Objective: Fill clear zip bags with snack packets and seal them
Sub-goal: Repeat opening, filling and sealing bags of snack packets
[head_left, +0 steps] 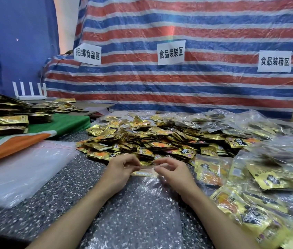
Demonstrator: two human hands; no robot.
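2 hands: left hand (122,169) and right hand (172,171), fingers (133,161) curled, pinching zip bag (138,209) mouth, probably to open it
Packets (142,141): heaped just beyond, handy

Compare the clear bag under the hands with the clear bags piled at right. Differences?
The bag under the hands lies flat and looks empty, the speckled table showing through; the bags at right bulge with gold packets. The left hand and right hand pinch its mouth; the bags at right lie untouched. Both are clear plastic.
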